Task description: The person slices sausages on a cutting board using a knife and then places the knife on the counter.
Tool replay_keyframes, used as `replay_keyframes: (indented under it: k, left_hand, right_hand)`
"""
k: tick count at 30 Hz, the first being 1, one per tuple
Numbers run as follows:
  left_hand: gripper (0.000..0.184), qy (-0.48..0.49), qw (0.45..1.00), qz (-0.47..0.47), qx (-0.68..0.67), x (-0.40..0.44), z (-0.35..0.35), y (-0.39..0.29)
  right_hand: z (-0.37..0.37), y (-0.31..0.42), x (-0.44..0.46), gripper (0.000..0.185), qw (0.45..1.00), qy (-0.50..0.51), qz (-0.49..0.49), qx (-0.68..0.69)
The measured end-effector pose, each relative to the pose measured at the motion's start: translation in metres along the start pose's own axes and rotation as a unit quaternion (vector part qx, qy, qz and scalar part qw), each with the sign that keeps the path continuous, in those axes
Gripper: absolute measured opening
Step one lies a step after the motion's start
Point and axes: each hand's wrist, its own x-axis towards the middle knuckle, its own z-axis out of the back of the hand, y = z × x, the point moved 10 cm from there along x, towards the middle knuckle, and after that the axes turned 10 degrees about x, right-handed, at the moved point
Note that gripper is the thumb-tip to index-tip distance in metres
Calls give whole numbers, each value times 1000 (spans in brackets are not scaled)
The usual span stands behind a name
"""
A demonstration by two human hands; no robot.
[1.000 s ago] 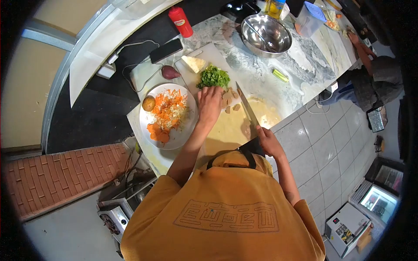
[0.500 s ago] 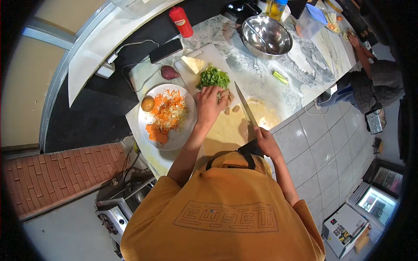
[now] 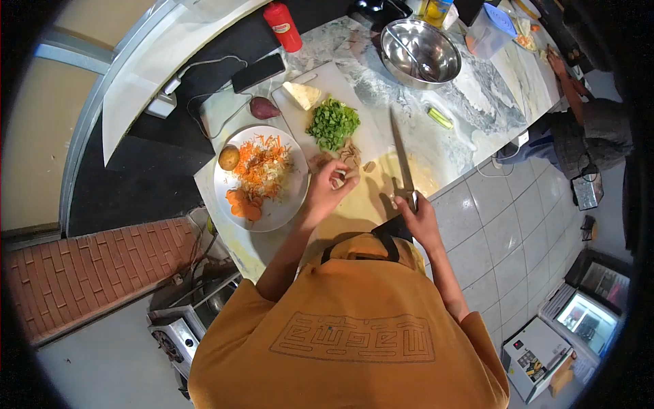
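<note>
Knife [image 3: 402, 151]: likely stiff, fairly light; hold by near-end handle [image 3: 414, 198], as gripped in right hand [image 3: 421, 222], with fingers of left hand [image 3: 327, 192] curled but parted.

From my remote view I have both bare arms reaching forward over the worktop's [image 3: 477, 133] near edge, forearms slanting inward. My left hand [image 3: 332, 189] is farther in, wrist raised slightly toward me, thumb and fingers curved into a loose ring. My right hand [image 3: 418, 213], beside the right-hand edge, is curled in a grip.
</note>
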Motion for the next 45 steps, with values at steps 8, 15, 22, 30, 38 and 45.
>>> replay_keyframes:
  k: [8, 15, 22, 30, 38, 45]
  left_hand:
    - [30, 33, 981, 40, -187, -41, -26, 46]
    - [30, 53, 981, 74, -169, -47, -27, 52]
    - [32, 23, 996, -82, -21, -31, -42, 10]
    - [36, 27, 953, 52, -298, -27, -54, 43]
    - [35, 46, 974, -21, -222, -20, -59, 28]
    - [43, 14, 983, -23, -183, -9, -61, 35]
  right_hand:
    - [-35, 39, 45, 35, 977, -132, 170, 3]
    - [-53, 50, 56, 32, 983, -110, 135, -51]
    - [-57, 39, 69, 34, 982, -118, 102, -104]
    - [-60, 29, 76, 32, 987, -104, 83, -94]
    - [-63, 31, 80, 32, 991, -51, 84, -92]
    - [-65, 34, 78, 29, 993, -33, 76, -87]
